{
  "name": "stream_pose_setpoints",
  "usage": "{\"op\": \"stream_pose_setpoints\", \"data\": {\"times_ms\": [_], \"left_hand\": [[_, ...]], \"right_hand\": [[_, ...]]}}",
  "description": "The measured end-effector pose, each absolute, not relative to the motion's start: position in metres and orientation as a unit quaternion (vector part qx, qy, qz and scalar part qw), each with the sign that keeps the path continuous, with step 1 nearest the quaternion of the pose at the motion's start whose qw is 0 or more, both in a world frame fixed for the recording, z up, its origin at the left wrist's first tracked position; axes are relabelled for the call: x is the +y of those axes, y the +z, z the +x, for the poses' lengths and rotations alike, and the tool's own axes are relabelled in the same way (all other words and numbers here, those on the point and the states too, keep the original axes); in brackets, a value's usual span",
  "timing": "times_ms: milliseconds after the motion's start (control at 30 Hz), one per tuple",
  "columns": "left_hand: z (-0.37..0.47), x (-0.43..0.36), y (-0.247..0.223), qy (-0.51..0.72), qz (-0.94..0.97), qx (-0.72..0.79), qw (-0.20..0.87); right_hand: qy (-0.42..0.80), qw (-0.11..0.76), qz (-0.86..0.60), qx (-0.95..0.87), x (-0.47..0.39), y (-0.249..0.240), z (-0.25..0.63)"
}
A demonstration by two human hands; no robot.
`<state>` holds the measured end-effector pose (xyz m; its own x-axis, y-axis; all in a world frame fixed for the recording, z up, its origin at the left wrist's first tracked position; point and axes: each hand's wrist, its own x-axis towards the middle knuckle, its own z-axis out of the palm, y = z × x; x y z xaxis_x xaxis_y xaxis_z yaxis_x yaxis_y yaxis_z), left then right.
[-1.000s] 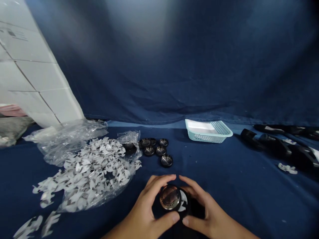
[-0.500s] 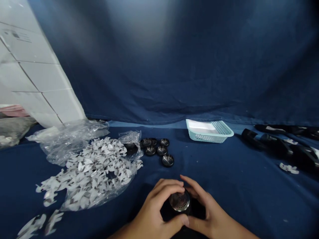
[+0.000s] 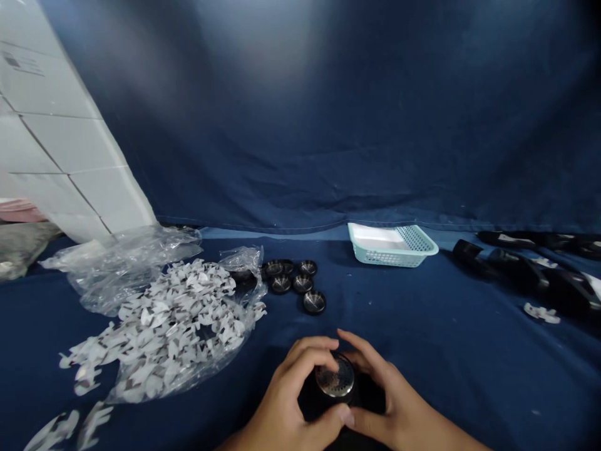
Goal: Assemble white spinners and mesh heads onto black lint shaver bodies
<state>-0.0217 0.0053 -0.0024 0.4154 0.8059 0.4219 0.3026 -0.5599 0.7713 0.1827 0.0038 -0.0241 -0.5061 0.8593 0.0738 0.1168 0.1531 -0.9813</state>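
A round black part with a perforated, shiny metal top (image 3: 335, 378) stands near the bottom centre. Around its left side curls my left hand (image 3: 300, 391), fingertips on the top's edge and thumb at the front. My right hand (image 3: 392, 398) wraps the right side, its thumb meeting the left thumb. The lower part of the black object is dark and partly hidden by the hands. Just beyond them lie several small round black dishes with ribbed metallic insides, the closest one (image 3: 314, 302) set apart from the cluster.
Many white-grey plastic pieces (image 3: 169, 326) spill over a clear plastic bag (image 3: 126, 263) at the left. A light-blue basket (image 3: 394, 257) holding white sheets sits at the back. Black items (image 3: 521, 272) and a small white piece (image 3: 541, 313) lie at the right.
The left fingers have shifted slightly left across the metal top, exposing more of it. Both hands remain around the part. The whole view has moved a little.
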Motion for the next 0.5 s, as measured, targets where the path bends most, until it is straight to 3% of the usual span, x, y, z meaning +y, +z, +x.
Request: {"op": "stream_pose_setpoints", "data": {"times_ms": [500], "left_hand": [[-0.035,0.01,-0.017,0.409,0.823,0.313,0.239]], "right_hand": [[0.538,0.343,-0.363,-0.679,0.005,-0.024,0.185]]}}
